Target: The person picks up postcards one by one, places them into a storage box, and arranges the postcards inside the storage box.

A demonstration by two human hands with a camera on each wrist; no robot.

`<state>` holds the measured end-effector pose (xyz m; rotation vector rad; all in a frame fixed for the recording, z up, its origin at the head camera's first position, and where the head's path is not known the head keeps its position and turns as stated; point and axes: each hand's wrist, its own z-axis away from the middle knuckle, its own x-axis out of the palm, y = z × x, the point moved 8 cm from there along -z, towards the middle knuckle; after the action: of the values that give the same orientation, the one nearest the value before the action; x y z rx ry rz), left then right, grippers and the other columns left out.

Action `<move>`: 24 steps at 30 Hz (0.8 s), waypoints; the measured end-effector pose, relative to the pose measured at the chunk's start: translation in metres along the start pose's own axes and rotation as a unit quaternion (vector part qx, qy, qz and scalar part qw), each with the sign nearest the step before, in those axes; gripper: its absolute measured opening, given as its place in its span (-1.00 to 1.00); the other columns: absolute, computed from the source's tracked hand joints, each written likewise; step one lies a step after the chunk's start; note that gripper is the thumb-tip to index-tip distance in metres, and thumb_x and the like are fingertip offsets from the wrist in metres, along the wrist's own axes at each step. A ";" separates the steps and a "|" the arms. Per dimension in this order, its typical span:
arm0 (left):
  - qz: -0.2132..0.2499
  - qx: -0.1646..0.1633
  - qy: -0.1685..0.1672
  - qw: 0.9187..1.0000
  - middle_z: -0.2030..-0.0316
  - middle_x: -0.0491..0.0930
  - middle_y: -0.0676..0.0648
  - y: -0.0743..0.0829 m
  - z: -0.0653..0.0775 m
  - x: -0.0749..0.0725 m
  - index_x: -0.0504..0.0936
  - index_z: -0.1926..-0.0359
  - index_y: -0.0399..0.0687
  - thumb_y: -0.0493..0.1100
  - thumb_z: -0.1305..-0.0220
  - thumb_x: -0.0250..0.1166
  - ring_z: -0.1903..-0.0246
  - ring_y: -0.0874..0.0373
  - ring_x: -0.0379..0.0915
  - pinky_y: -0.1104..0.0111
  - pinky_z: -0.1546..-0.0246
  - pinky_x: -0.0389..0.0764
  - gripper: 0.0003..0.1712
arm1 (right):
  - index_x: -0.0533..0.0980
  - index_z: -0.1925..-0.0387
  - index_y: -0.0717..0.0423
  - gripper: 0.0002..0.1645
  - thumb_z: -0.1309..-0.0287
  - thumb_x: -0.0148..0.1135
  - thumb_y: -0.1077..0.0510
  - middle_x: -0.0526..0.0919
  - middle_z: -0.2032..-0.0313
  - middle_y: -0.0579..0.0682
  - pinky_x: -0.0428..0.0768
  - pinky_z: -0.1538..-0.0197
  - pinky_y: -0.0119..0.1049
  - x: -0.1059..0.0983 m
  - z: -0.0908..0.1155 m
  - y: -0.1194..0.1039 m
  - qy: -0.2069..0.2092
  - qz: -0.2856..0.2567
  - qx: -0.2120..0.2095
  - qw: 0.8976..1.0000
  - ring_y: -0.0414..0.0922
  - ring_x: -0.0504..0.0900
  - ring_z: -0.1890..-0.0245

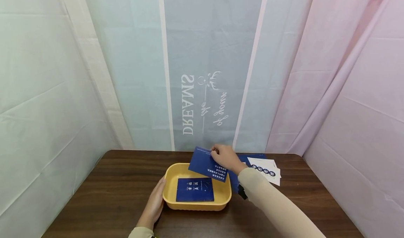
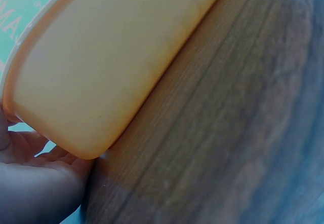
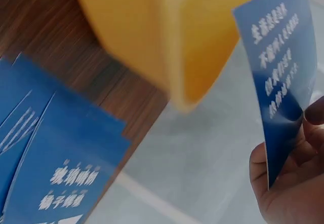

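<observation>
My right hand (image 1: 226, 158) pinches a blue card (image 1: 208, 164) printed with white characters, holding it tilted over the back right part of a yellow plastic basin (image 1: 199, 206). In the right wrist view the thumb and fingers (image 3: 291, 183) grip one end of the card, which bends slightly. Another blue card (image 1: 195, 190) lies flat inside the basin. My left hand (image 1: 155, 199) rests against the basin's left outer wall; in the left wrist view, its fingers (image 2: 48, 155) lie at the basin's end, partly hidden behind it.
To the basin's right, several blue cards (image 3: 76, 153) overlap on the dark wood table (image 1: 113, 189). White cards (image 1: 268, 171) with blue round marks lie on top, partly behind my right forearm. A pale printed curtain (image 1: 214, 55) hangs behind the table, with more cloth at both sides.
</observation>
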<state>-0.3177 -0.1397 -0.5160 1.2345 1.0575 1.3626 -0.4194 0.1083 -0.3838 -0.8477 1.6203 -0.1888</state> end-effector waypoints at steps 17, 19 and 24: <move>0.005 0.018 -0.011 1.000 -0.55 -0.23 -0.35 -0.001 0.002 0.001 -0.16 -0.55 -0.36 0.14 -0.64 -0.24 -0.52 -0.22 -0.35 -0.10 -0.46 -0.19 -0.20 | 0.65 0.12 -0.08 -0.79 -0.31 0.15 0.08 0.66 0.31 -0.24 0.57 0.20 -0.23 0.048 -0.002 -0.044 -0.146 0.055 -0.058 0.986 -0.25 0.55 0.38; 0.004 0.019 -0.013 1.000 -0.55 -0.23 -0.35 0.000 0.002 0.001 -0.16 -0.56 -0.36 0.14 -0.64 -0.24 -0.52 -0.22 -0.35 -0.10 -0.46 -0.19 -0.20 | 0.65 0.10 -0.10 -0.79 -0.32 0.16 0.08 0.66 0.31 -0.24 0.57 0.21 -0.22 0.054 -0.001 -0.046 -0.166 0.063 -0.059 0.982 -0.25 0.55 0.38; 0.008 0.028 -0.019 0.999 -0.54 -0.23 -0.36 0.000 0.002 0.003 -0.17 -0.55 -0.38 0.13 -0.64 -0.24 -0.52 -0.23 -0.36 -0.10 -0.46 -0.21 -0.20 | 0.65 0.06 -0.11 -0.78 -0.33 0.19 0.07 0.66 0.27 -0.23 0.59 0.19 -0.23 0.065 0.001 -0.050 -0.198 0.086 -0.057 0.975 -0.25 0.54 0.36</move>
<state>-0.3155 -0.1365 -0.5154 1.3086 1.0674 1.3240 -0.3970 0.0328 -0.4075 -0.7687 1.3276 0.1879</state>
